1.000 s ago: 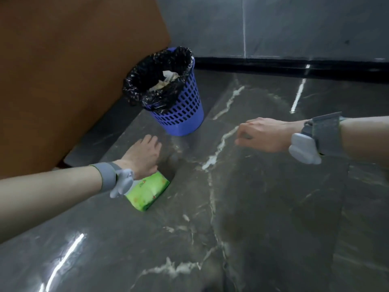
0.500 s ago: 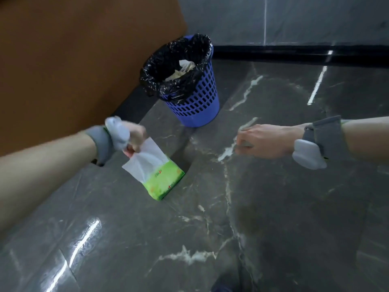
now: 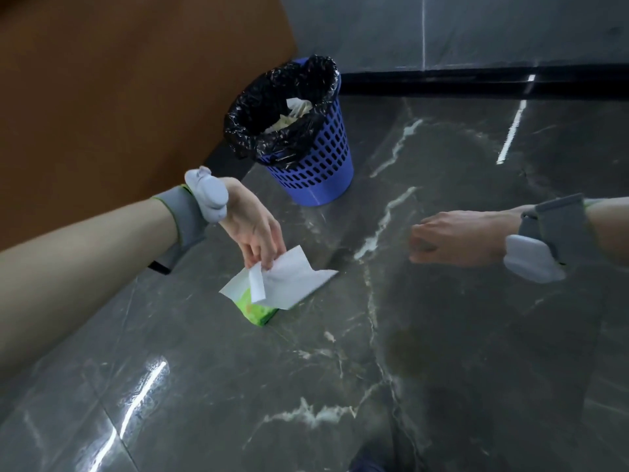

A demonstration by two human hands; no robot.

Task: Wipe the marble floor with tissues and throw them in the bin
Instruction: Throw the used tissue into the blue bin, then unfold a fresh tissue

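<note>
L hand (image 3: 252,229) angled down, fingers (image 3: 269,257) pinch tissue (image 3: 292,277); R hand (image 3: 452,240) hovers palm-down, fingers curled in.

light: dim, even indoor | glare: white streaks on glossy marble floor (image 3: 238,386), lower left and upper right | shadow: broad soft dark patch right of centre | focus: slightly soft overall | edges: wide-angle bowing
</note>
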